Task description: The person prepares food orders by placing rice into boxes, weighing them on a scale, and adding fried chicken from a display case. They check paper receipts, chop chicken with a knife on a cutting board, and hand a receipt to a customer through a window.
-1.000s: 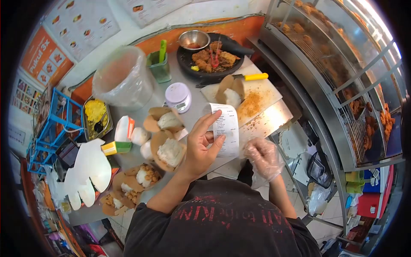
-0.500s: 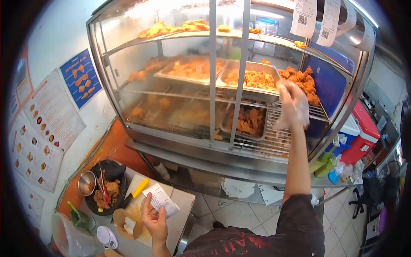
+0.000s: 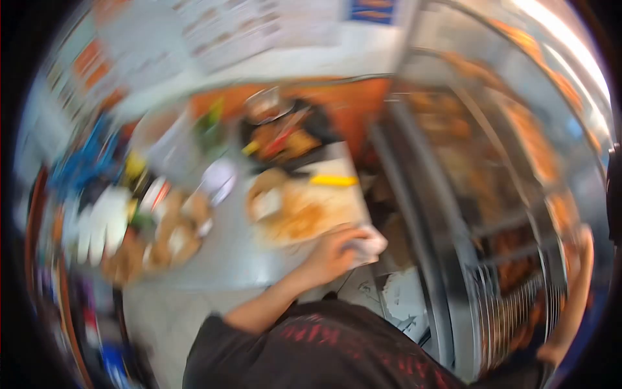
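Observation:
My left hand [image 3: 332, 255] is closed round a crumpled-looking white paper receipt [image 3: 369, 245], above the near edge of the stained cutting board [image 3: 343, 211]. On that board lie a yellow-handled knife [image 3: 334, 180] and an open brown paper food box [image 3: 256, 194] with something white in it. Behind them, a black dish [image 3: 327, 129] holds fried chicken [image 3: 299, 144] and a red utensil. At the far right my right hand [image 3: 578, 243] reaches into the glass display case [image 3: 447, 253], beside its wire rack. Motion smears its fingers, and I cannot see what it touches.
A small metal bowl [image 3: 265, 107] stands by the dish. On the steel counter [image 3: 240, 259] are a white scale [image 3: 219, 180], a clear plastic tub [image 3: 162, 139], several brown boxes [image 3: 175, 240] and a white glove [image 3: 103, 223]. Menu sheets [image 3: 227, 32] hang on the wall.
My view has swung left, from the display case to the counter. The receipt, flat and readable before, is now bunched in my left hand. My right arm still extends to the case.

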`<state>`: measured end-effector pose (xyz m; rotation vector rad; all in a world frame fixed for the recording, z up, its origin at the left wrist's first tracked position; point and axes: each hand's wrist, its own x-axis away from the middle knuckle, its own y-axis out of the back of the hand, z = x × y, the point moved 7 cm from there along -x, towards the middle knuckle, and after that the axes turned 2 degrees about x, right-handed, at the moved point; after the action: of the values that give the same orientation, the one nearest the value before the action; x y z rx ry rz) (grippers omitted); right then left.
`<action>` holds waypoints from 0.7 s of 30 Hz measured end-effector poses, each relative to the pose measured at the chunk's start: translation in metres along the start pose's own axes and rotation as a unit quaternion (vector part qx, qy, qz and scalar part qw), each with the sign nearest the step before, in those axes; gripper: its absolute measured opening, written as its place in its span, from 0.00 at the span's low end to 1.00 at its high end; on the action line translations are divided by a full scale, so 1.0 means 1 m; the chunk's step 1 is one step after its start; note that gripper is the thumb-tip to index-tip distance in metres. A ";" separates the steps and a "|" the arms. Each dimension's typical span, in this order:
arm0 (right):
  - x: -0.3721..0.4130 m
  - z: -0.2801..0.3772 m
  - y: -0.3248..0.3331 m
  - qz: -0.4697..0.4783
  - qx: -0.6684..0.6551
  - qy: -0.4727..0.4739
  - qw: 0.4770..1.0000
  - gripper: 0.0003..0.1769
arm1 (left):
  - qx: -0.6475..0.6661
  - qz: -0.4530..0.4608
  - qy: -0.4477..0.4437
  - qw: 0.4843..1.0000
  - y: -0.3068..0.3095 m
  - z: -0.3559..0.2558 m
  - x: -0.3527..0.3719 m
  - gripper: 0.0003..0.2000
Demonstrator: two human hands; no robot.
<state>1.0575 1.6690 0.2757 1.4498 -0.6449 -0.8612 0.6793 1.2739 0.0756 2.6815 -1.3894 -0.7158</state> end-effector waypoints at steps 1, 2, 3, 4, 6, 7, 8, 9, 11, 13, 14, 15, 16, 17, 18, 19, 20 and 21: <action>0.001 -0.004 -0.008 -0.009 -0.013 0.005 1.000 0.30 | -0.009 0.032 0.011 0.999 0.000 0.001 0.004 0.19; 0.001 -0.004 -0.017 -0.017 -0.024 0.006 1.000 0.29 | -0.013 0.075 0.015 0.997 -0.001 0.003 0.009 0.19; 0.009 -0.004 -0.024 -0.029 -0.025 -0.001 0.999 0.28 | -0.047 0.075 0.062 0.994 0.008 0.011 0.014 0.17; 0.022 -0.007 -0.029 -0.040 -0.016 -0.016 0.999 0.27 | -0.075 0.080 0.105 0.988 0.013 0.017 0.024 0.16; 0.035 0.004 -0.038 -0.055 -0.014 -0.029 0.998 0.26 | -0.151 0.048 0.136 0.978 0.036 0.032 0.041 0.15; 0.039 0.009 -0.038 -0.065 -0.012 -0.036 0.997 0.25 | -0.182 -0.011 0.216 0.959 0.066 0.042 0.050 0.15; 0.043 0.008 -0.037 -0.075 -0.006 -0.046 0.996 0.24 | -0.210 -0.069 0.292 0.930 0.098 0.051 0.062 0.16; 0.045 0.012 -0.037 -0.085 -0.008 -0.053 0.995 0.24 | -0.291 -0.100 0.351 0.884 0.130 0.056 0.074 0.15; 0.049 0.019 -0.033 -0.102 -0.007 -0.066 0.993 0.22 | -0.428 -0.158 0.431 0.779 0.197 0.063 0.110 0.13; 0.052 0.024 -0.026 -0.122 -0.007 -0.080 0.989 0.21 | -0.479 -0.243 0.449 0.715 0.258 0.059 0.153 0.10; 0.055 0.024 -0.023 -0.135 -0.010 -0.089 0.987 0.20 | -0.510 -0.243 0.462 0.684 0.281 0.044 0.159 0.10; 0.059 0.025 -0.019 -0.145 -0.013 -0.096 0.985 0.20 | -0.541 -0.242 0.475 0.651 0.306 0.029 0.162 0.10; 0.061 0.028 -0.015 -0.157 -0.015 -0.102 0.982 0.19 | -0.557 -0.260 0.458 0.642 0.335 0.034 0.172 0.11; 0.063 0.030 -0.009 -0.169 -0.016 -0.110 0.979 0.18 | -0.571 -0.277 0.441 0.634 0.363 0.046 0.178 0.11; 0.067 0.031 -0.003 -0.182 -0.019 -0.116 0.976 0.18 | -0.577 -0.281 0.428 0.637 0.386 0.053 0.175 0.12; 0.071 0.034 0.005 -0.198 -0.024 -0.123 0.972 0.17 | -0.582 -0.285 0.414 0.640 0.409 0.059 0.169 0.12; 0.076 0.037 0.011 -0.212 -0.028 -0.131 0.968 0.17 | -0.572 -0.255 0.420 0.657 0.430 0.074 0.159 0.14; 0.081 0.040 0.017 -0.227 -0.032 -0.138 0.964 0.16 | -0.562 -0.224 0.425 0.674 0.449 0.093 0.148 0.16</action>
<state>1.0723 1.5786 0.2846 1.4532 -0.4861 -1.4480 0.3708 0.9053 0.0434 1.7583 0.0676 -0.1008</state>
